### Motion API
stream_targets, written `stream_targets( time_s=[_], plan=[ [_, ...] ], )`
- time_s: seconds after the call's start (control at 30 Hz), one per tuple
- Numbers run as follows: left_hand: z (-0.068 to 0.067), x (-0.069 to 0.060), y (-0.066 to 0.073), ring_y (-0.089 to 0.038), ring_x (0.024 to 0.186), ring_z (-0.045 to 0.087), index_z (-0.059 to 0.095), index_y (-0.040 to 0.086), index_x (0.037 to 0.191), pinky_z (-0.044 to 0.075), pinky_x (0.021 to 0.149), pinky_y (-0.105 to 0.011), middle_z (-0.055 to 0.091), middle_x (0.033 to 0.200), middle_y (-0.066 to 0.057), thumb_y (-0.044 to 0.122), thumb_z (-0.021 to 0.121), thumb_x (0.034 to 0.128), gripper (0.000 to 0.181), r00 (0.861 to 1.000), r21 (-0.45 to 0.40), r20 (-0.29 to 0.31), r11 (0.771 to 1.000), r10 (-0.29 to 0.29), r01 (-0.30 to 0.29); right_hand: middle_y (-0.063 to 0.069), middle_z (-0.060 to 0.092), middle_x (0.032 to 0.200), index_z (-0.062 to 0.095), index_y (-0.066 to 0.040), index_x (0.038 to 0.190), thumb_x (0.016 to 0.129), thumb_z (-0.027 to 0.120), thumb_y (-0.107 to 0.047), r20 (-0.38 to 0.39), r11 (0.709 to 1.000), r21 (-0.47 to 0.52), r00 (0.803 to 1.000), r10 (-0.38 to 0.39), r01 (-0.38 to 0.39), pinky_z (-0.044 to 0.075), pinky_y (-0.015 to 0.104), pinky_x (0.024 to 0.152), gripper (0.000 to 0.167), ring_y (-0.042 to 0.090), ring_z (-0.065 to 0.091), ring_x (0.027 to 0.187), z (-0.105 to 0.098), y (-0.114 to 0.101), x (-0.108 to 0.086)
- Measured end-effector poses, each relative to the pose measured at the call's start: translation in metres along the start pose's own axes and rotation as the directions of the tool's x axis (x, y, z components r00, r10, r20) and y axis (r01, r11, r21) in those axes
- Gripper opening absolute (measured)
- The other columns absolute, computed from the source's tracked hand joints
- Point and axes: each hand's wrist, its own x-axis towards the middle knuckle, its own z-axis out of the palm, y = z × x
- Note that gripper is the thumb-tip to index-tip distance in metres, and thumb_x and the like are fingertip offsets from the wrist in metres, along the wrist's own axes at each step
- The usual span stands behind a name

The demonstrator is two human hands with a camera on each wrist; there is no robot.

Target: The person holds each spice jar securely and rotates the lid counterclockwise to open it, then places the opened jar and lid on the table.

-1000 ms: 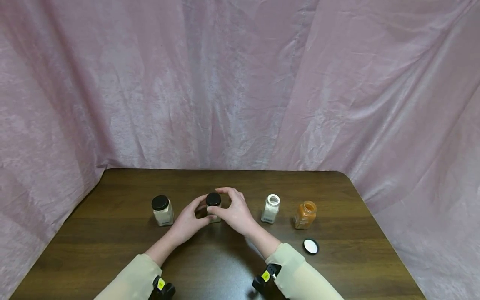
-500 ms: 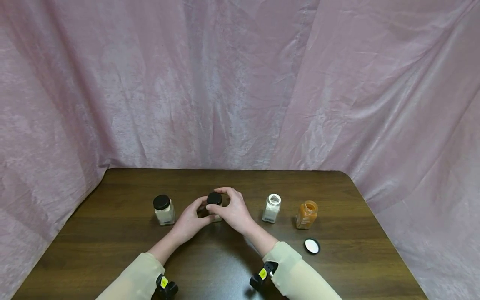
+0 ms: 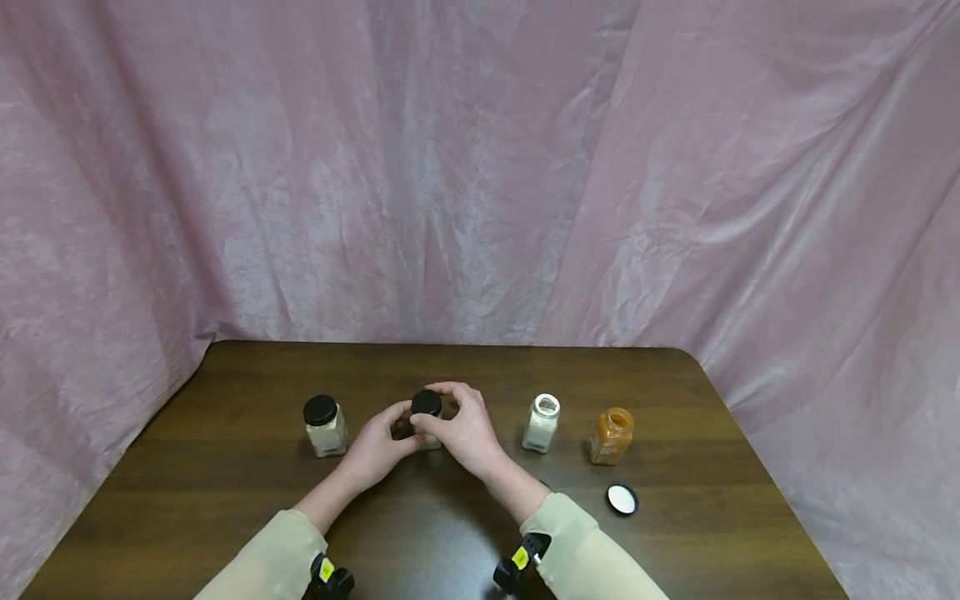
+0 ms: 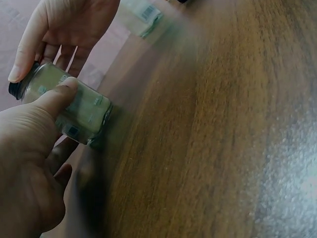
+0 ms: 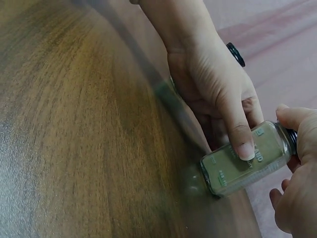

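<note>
A square glass spice jar (image 4: pixel 91 111) with pale contents stands upright on the table near the middle. My left hand (image 3: pixel 373 452) grips its body, thumb across the front in both wrist views. My right hand (image 3: pixel 471 433) pinches the jar's black lid (image 3: pixel 426 402) from above, thumb and fingers on opposite sides of the rim. The lid sits on the jar's neck; how tight it is cannot be seen. In the head view both hands hide much of the glass.
Left of the hands stands a black-capped jar (image 3: pixel 326 429). To the right are an uncapped jar with white contents (image 3: pixel 541 425) and an uncapped orange jar (image 3: pixel 611 437). A loose lid (image 3: pixel 622 499) lies white side up on the wooden table (image 3: pixel 705 533), nearer me than the orange jar.
My right wrist and forearm have shifted slightly left, with the fingers still at the lid. My left hand keeps its grip on the jar. The other jars stay put.
</note>
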Motion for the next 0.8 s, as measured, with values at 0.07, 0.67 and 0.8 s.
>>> stream_targets(
  time_s=[0.07,0.67,0.8],
  plan=[
    [-0.0002,-0.0004,-0.0003,-0.021,0.122,0.062,0.061,0.023,0.138,0.047,0.103,-0.051,0.067,0.128,0.003,0.042,0.082,0.0881,0.057,1.0,0.0,0.0,1.0,0.003,-0.003,-0.002,0.058,0.129,0.07,-0.021,0.126,0.084,0.085,-0.036,-0.006,1.0,-0.004,1.0,-0.012,0.012,0.046,0.038,0.087,0.047,0.023,0.045,0.118,0.0005,0.0004,-0.0001],
    [-0.002,0.0065,-0.002,-0.016,0.123,0.06,0.062,0.04,0.138,0.046,0.104,-0.05,0.066,0.13,0.011,0.053,0.08,0.0836,0.059,0.999,0.062,0.01,0.997,0.049,-0.05,-0.008,0.061,0.124,0.073,-0.021,0.122,0.085,0.085,-0.038,-0.025,0.992,-0.083,0.995,-0.097,0.095,0.038,0.046,0.1,0.043,0.019,0.043,0.124,-0.0047,0.0047,0.0045],
    [-0.0023,0.0075,-0.0016,-0.015,0.124,0.059,0.062,0.041,0.138,0.046,0.105,-0.049,0.065,0.132,0.011,0.054,0.08,0.0837,0.058,0.998,0.069,0.02,0.996,0.054,-0.056,-0.008,0.061,0.124,0.073,-0.022,0.122,0.085,0.085,-0.038,-0.026,0.99,-0.099,0.994,-0.108,0.105,0.038,0.043,0.098,0.042,0.018,0.044,0.124,-0.0054,0.0042,0.0047]
  ],
)
